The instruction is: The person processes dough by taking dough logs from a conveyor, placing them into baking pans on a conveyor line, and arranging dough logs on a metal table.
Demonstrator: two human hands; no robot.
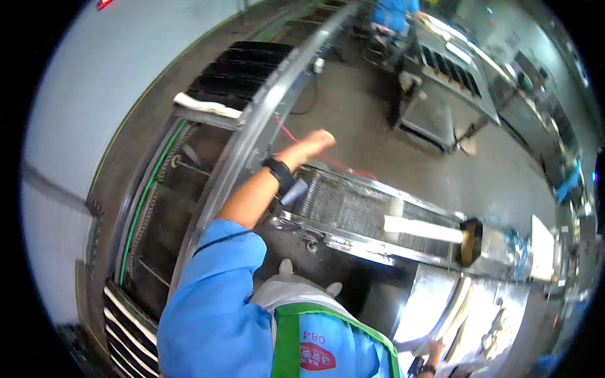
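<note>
My left arm, in a blue sleeve with a black watch, reaches out over the end of a mesh conveyor (346, 198). My left hand (315, 142) is slightly blurred above the floor, its fingers drawn together and nothing visible in them. Low on the right, my right hand (433, 350) is at the near end of a long pale dough strip (455, 310) on a shiny steel table (416, 305). Its fingers are too small and unclear to show whether they grip the strip. Another long white strip (422, 229) lies along the mesh conveyor.
Left of me runs a chain conveyor with a steel rail (249, 126). It carries black grooved trays (242, 69), one with a white strip (205, 105) on its edge. More trays (129, 324) with strips sit lower left. A co-worker (391, 16) stands by a far steel table (435, 79).
</note>
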